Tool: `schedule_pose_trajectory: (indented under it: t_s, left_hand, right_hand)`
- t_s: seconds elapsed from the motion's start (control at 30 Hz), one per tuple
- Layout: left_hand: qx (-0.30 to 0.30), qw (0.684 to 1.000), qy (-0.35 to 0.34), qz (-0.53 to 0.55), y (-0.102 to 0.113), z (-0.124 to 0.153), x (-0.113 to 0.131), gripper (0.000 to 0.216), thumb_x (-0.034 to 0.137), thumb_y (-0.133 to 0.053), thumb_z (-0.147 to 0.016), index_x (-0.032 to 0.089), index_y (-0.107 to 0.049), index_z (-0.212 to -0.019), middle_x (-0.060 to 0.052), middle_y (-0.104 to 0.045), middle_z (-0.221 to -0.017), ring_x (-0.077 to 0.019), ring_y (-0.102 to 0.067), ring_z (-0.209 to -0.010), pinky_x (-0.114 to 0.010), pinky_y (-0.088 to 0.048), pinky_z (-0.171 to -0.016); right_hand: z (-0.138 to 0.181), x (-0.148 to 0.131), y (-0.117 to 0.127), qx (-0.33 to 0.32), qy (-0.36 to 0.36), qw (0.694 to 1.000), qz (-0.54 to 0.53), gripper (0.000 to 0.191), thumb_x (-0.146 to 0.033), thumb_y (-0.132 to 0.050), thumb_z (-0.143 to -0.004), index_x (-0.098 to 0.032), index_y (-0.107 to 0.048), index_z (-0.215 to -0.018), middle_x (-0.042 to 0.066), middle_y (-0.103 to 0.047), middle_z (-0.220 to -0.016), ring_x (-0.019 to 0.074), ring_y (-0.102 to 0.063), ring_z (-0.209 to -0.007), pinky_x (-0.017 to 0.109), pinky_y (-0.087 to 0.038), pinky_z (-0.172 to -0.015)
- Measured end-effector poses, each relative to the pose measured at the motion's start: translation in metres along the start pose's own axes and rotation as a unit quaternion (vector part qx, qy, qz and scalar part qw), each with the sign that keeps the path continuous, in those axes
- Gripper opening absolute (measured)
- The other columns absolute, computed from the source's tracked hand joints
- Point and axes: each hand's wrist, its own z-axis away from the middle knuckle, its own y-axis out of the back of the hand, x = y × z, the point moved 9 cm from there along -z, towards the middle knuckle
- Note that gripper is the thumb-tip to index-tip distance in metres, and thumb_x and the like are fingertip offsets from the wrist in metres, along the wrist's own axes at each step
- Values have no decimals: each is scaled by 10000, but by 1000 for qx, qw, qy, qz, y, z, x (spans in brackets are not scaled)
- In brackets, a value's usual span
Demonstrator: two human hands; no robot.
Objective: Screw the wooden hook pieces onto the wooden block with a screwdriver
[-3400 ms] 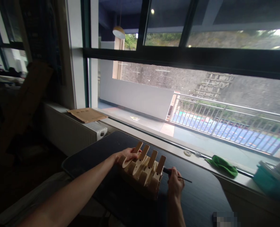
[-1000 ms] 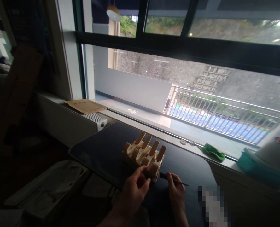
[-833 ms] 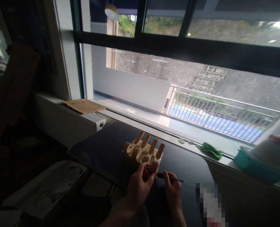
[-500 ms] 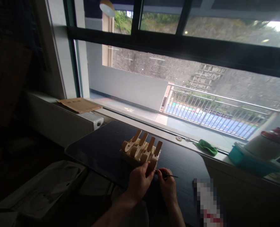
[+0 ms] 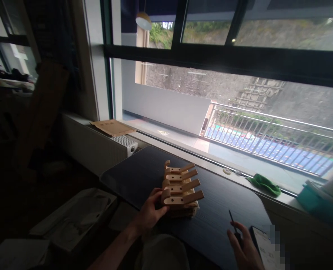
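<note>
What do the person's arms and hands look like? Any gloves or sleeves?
The ungloved human left hand joins a slim forearm with no sleeve, watch or bracelet in view. The ungloved human right hand is cropped near the wrist, so any sleeve there cannot be seen.

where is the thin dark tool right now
In the head view, the thin dark tool is at lower right, in the right hand, left of the phone and right of the wooden hooks.

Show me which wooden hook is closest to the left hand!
The front hook, lowest in the picture: the left hand is at its curled end; the other three sit farther back.
</note>
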Motion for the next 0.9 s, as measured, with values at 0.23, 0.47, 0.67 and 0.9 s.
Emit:
schedule_pose_trajectory:
  t_s: [0.23,0.47,0.67,0.9]
  left_hand:
    - [-43,998,-24,26,-3,-8,-5,230,157,-635,-686,165,-658,-914,-61,-505,-1066,-209,-544,-1001,-286,-457,-863]
    - [53,998,-37,14,-9,-11,-18,275,208,-685,-653,171,-627,-919,-52,-494,-1040,-226,-512,-1012,-345,-403,-919]
    - [-34,998,-31,52,-14,-26,-17,313,185,-643,-654,170,-626,-965,-50,-499,-1057,-215,-518,-982,-322,-425,-880]
    - [-43,997,-23,58,-18,-26,-13,302,156,-621,-648,176,-622,-950,-51,-484,-1064,-225,-494,-1033,-321,-403,-914]
  right_hand:
    - [22,-97,-27,-147,199,967,68,469,-398,-535,-729,-265,-584,-1176,59,-643,-1011,204,-620,-855,288,-475,-728]
    - [35,-182,-91,-177,261,932,180,232,-277,-478,-821,-227,-642,-978,32,-686,-964,194,-625,-875,286,-439,-742]
    - [30,-202,-96,-155,258,912,279,190,-304,-483,-842,-271,-641,-942,5,-687,-912,205,-625,-824,285,-379,-663]
    - [26,-209,-98,-167,263,922,229,144,-258,-536,-788,-251,-584,-924,-14,-660,-857,155,-580,-722,246,-343,-608]
